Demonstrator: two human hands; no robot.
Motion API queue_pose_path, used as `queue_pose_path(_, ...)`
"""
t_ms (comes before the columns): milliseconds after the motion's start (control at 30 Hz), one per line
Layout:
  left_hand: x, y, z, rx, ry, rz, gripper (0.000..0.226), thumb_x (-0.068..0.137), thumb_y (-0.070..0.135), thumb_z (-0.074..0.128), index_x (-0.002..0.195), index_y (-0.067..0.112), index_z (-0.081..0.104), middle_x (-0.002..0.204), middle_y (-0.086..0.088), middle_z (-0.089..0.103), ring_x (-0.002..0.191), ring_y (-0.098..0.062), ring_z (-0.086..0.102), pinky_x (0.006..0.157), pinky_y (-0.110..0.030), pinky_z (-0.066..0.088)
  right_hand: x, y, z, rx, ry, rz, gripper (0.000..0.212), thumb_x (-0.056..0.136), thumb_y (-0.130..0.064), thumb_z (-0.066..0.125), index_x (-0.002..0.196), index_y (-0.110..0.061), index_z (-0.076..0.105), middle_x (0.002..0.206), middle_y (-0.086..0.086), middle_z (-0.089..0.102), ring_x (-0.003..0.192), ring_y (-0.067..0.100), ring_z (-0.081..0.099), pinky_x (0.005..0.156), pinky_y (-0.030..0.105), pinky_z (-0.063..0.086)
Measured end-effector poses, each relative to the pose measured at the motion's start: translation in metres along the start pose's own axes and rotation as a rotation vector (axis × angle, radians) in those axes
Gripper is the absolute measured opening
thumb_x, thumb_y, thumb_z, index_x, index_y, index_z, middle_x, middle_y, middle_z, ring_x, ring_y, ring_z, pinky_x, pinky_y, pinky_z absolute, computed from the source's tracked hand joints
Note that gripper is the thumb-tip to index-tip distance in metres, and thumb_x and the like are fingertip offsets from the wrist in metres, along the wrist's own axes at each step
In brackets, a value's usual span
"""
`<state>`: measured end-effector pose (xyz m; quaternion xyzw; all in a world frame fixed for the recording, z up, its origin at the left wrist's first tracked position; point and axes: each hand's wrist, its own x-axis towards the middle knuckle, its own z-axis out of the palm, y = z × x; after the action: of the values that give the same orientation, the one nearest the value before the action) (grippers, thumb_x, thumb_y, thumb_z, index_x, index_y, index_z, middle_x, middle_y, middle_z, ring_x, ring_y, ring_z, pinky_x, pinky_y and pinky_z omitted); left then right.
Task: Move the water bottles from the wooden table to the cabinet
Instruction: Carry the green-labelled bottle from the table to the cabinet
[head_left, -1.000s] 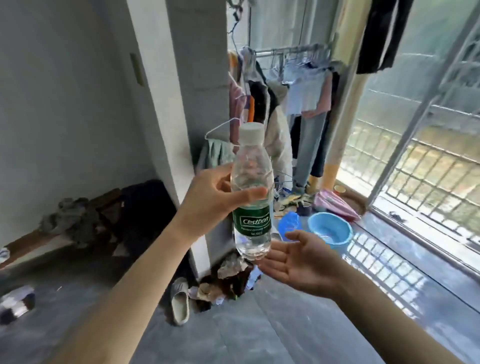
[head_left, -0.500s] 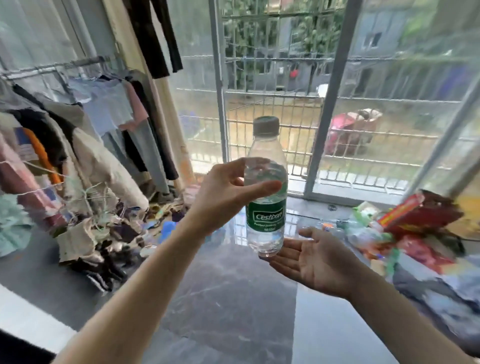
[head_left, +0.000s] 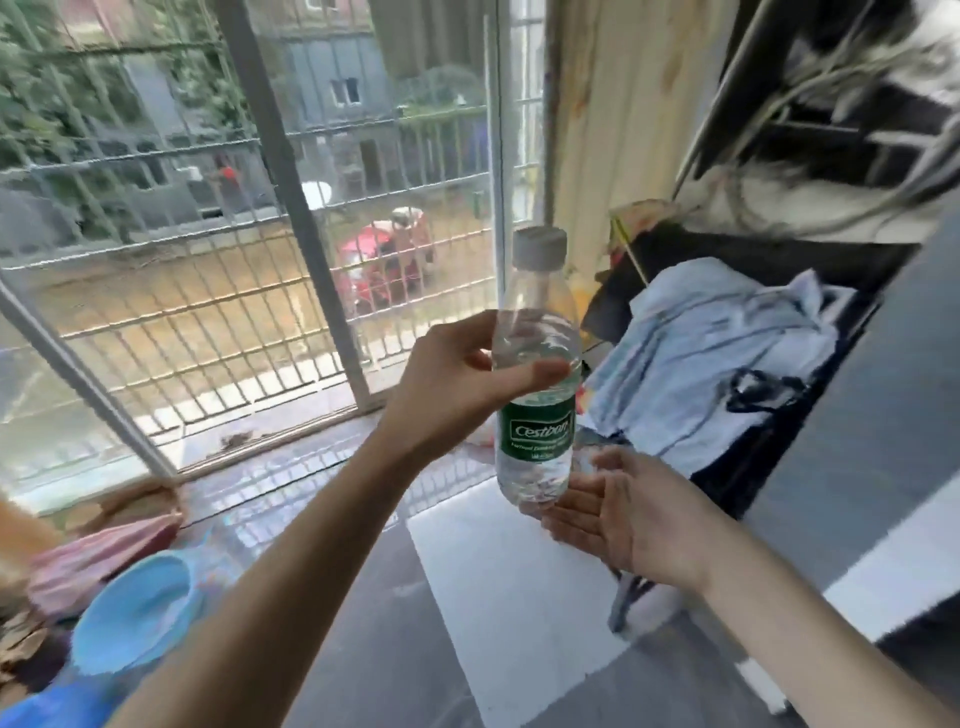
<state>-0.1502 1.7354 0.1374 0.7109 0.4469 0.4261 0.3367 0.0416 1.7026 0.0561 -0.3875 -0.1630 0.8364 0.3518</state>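
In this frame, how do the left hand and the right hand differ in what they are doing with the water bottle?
The left hand grips the water bottle around its upper body, above the green label; the right hand grips nothing. The left hand's fingers curl round the bottle; the right hand lies flat, palm up. The left hand sits higher; the right hand is at the bottle's base. Both are bare.

Left hand (head_left: 447, 387) grips a clear water bottle (head_left: 537, 374) around its upper body, thumb across the front; bottle upright, grey cap on, green label. Right hand (head_left: 618, 512) held palm-up, fingers straight, under the bottle's base, touching or nearly so. Behind: barred window (head_left: 208, 249). Pale blue cloth (head_left: 691, 353) heaped at right. Blue basin (head_left: 135, 613) on the floor, lower left.
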Motion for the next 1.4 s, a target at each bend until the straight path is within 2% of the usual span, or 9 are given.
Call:
queue_pose_path(133,0.026,0.017,0.033,-0.055,-0.191,0.083,0.047,0.065,0.053,0.077,0.106,0.03,0.078,0.098,0.011,0.08,0.094,-0.008,0.075,0.084,-0.03,0.058,-0.031,0.001,-0.017,0.104,0.175,-0.166,0.038,0.093,-0.022,0.047,0.108,0.007,0.066,0.099,0.025,0.073,0.076,0.032,0.074,0.063,0.034,0.062)
queue_pose_path(267,0.035,0.033,0.068,-0.13,-0.389,0.15,0.023,0.077,0.034,0.086,0.099,0.034,0.077,0.09,0.019,0.079,0.089,-0.001,0.074,0.077,-0.019,0.056,-0.06,0.015,-0.042,0.184,0.269,-0.291,0.046,0.095,-0.024,0.045,0.124,0.008,0.061,0.118,0.026,0.068,0.103,0.036,0.07,0.085,0.039,0.06)
queue_pose_path(433,0.029,0.051,0.124,-0.248,-0.583,0.242,0.028,0.079,0.025,0.085,0.106,0.022,0.079,0.091,0.013,0.08,0.084,0.006,0.072,0.067,-0.003,0.047,-0.105,0.044,-0.065,0.275,0.361,-0.415,0.049,0.098,-0.024,0.037,0.129,0.008,0.057,0.127,0.026,0.064,0.125,0.035,0.058,0.098,0.039,0.054)
queue_pose_path(633,0.007,0.087,0.203,-0.344,-0.797,0.302,0.027,0.077,0.023,0.088,0.103,0.022,0.079,0.091,0.006,0.081,0.085,-0.004,0.075,0.074,-0.012,0.055,-0.177,0.076,-0.092,0.431,0.478,-0.568,0.05,0.098,-0.024,0.036,0.127,0.01,0.057,0.126,0.028,0.063,0.117,0.035,0.062,0.085,0.037,0.061)
queue_pose_path(767,-0.01,0.115,0.255,-0.353,-0.89,0.382,0.028,0.075,0.032,0.088,0.1,0.021,0.079,0.088,0.005,0.08,0.081,-0.007,0.074,0.072,-0.017,0.054,-0.222,0.097,-0.117,0.488,0.534,-0.649,0.051,0.096,-0.022,0.037,0.13,0.01,0.056,0.128,0.029,0.062,0.126,0.037,0.057,0.094,0.039,0.053)
queue_pose_path(933,-0.042,0.156,0.323,-0.363,-1.023,0.461,0.015,0.078,0.03,0.086,0.091,0.027,0.079,0.072,0.013,0.073,0.066,0.002,0.065,0.066,-0.012,0.049,-0.281,0.121,-0.153,0.58,0.579,-0.753,0.052,0.095,-0.021,0.037,0.13,0.012,0.054,0.129,0.03,0.061,0.121,0.036,0.06,0.091,0.039,0.055)
queue_pose_path(1033,-0.063,0.182,0.362,-0.374,-1.071,0.495,0.025,0.069,0.046,0.083,0.089,0.032,0.079,0.08,0.005,0.078,0.079,-0.015,0.074,0.076,-0.031,0.057,-0.318,0.132,-0.177,0.614,0.605,-0.797,0.052,0.094,-0.021,0.038,0.129,0.013,0.055,0.129,0.03,0.061,0.111,0.036,0.067,0.091,0.04,0.055)
queue_pose_path(1233,-0.093,0.227,0.432,-0.381,-1.136,0.538,0.022,0.074,0.037,0.086,0.093,0.029,0.079,0.082,0.006,0.078,0.081,-0.013,0.074,0.079,-0.031,0.058,-0.385,0.146,-0.22,0.635,0.632,-0.86,0.049,0.093,-0.022,0.04,0.123,0.01,0.062,0.13,0.028,0.061,0.116,0.038,0.064,0.092,0.039,0.054)
queue_pose_path(1400,-0.114,0.254,0.477,-0.393,-1.168,0.55,0.028,0.074,0.039,0.085,0.098,0.025,0.079,0.086,0.001,0.078,0.086,-0.023,0.074,0.082,-0.04,0.057,-0.424,0.152,-0.251,0.664,0.664,-0.874,0.051,0.094,-0.022,0.039,0.13,0.01,0.057,0.131,0.028,0.061,0.121,0.038,0.061,0.095,0.04,0.052)
